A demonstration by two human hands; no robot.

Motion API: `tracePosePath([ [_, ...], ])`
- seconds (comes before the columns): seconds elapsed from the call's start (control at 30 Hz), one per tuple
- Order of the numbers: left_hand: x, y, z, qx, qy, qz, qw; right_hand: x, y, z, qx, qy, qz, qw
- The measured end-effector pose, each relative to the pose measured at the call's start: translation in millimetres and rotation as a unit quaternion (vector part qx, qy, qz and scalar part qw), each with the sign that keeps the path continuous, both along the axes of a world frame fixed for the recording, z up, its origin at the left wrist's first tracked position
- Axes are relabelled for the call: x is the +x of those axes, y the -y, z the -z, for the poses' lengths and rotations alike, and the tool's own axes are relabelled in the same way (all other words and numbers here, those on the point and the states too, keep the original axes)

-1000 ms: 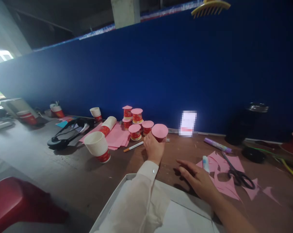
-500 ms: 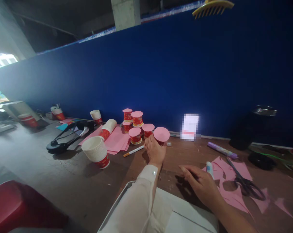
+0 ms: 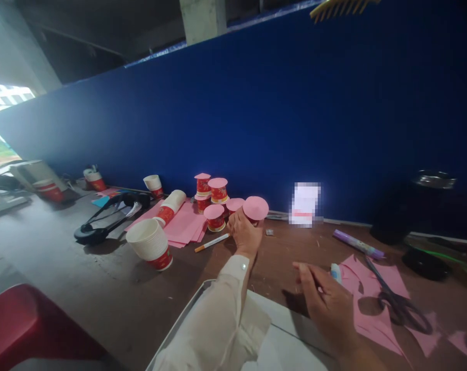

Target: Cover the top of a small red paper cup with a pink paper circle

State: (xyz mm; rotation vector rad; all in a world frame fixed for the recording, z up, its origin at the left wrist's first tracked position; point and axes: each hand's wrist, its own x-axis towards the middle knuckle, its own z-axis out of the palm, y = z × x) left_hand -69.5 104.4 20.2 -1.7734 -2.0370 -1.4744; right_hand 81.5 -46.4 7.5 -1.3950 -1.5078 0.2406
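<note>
My left hand (image 3: pixel 246 232) is closed around a red paper cup topped with a pink paper disc (image 3: pixel 255 208); most of the cup is hidden behind the fingers. Just left of it stands a group of small red cups capped with pink discs, among them a front cup (image 3: pixel 215 217) and a stacked one (image 3: pixel 218 190). A marker with an orange end (image 3: pixel 212 242) lies before them. My right hand (image 3: pixel 326 299) hovers over the brown table, its fingers loosely extended and holding nothing I can see. Beside it are a small glue bottle (image 3: pixel 336 273) and pink paper scraps (image 3: pixel 376 322).
Black scissors (image 3: pixel 401 309) rest on the scraps, near a purple tube (image 3: pixel 359 244). At left are a stack of paper cups (image 3: pixel 149 242), another stack lying (image 3: pixel 171 207) on pink sheets (image 3: pixel 189 226), and a black headset-like strap (image 3: pixel 88 231). A blue partition (image 3: pixel 256 113) rises behind.
My left hand and its cup have shifted slightly up and left, closer to the grouped cups. My right hand has drawn a little right and downward. The view has turned slightly.
</note>
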Motion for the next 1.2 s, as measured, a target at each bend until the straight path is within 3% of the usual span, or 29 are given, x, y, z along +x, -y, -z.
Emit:
tracePosePath([
  [0.13, -11, -7, -15.0, 0.006, -0.022, -0.014, 1.0, -3, -8, 4.0, -0.016, 0.012, -0.055, 0.998],
  [0.27, -33, -20, -39.7, 0.02, 0.001, -0.061, 0.998, -8, -10, 8.8, -0.057, 0.026, -0.065, 0.996],
  [0.43, -46, -33, -56.4, -0.032, -0.001, -0.08, 0.996, -8, -13, 13.0, -0.085, 0.036, -0.064, 0.994],
  [0.73, -43, -43, -51.0, -0.092, -0.029, -0.105, 0.99, -8, -17, 13.4, -0.081, 0.045, -0.053, 0.994],
  [1.2, -35, -61, -37.9, -0.076, -0.003, -0.102, 0.992, -3, -20, 17.9, -0.086, 0.058, -0.048, 0.993],
])
